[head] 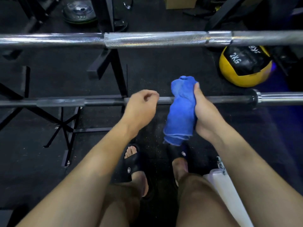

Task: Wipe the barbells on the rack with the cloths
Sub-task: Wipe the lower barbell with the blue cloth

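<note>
Two barbells lie across the black rack. The upper barbell (147, 39) is shiny chrome with a knurled middle. The lower barbell (65, 102) is darker and runs behind both hands. My right hand (202, 110) grips a bunched blue cloth (180, 110), which hangs in front of the lower bar. My left hand (141, 104) hovers just left of the cloth with fingers curled and nothing in it, in front of the same bar.
A yellow and black 2 kg medicine ball (244, 66) sits on the floor at the right. Black rack legs and braces (114, 69) stand at the left and centre. My sandalled feet (132, 163) stand on the dark rubber floor below.
</note>
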